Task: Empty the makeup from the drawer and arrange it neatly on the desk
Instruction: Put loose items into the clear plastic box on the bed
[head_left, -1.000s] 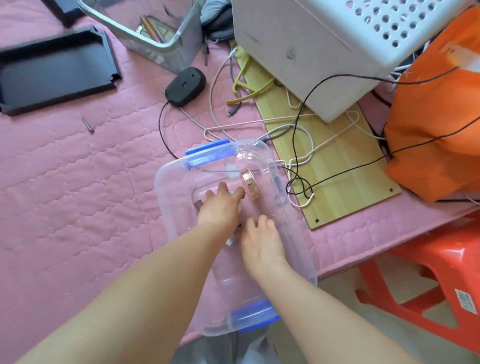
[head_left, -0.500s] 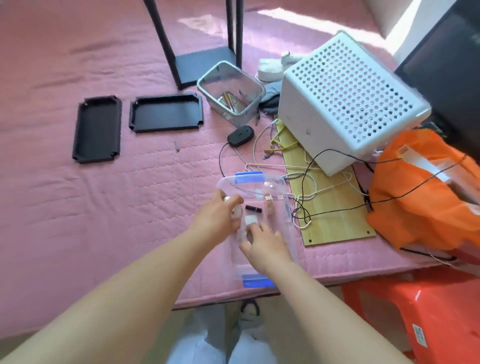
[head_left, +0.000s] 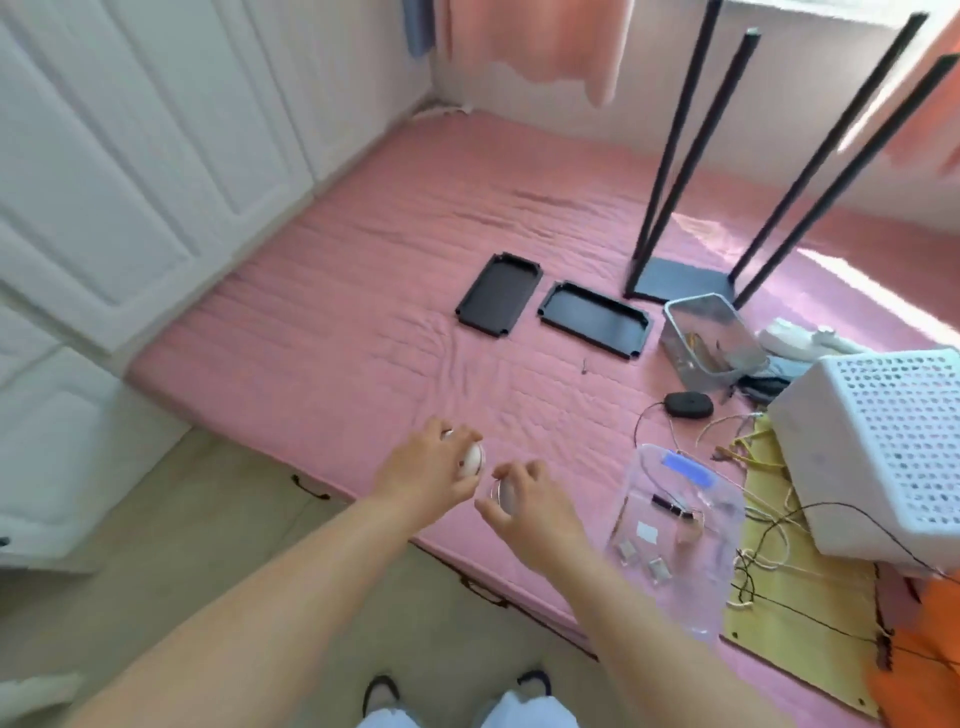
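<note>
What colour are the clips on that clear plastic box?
Blue. The one clip visible on the clear plastic box shows in the head view.

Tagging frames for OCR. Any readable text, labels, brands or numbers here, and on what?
None can be read.
White label inside the clear plastic box: too small and blurred to read.
Round compact in the left hand: no print visible.
Round item in the right hand: mostly hidden, no text shows.
</note>
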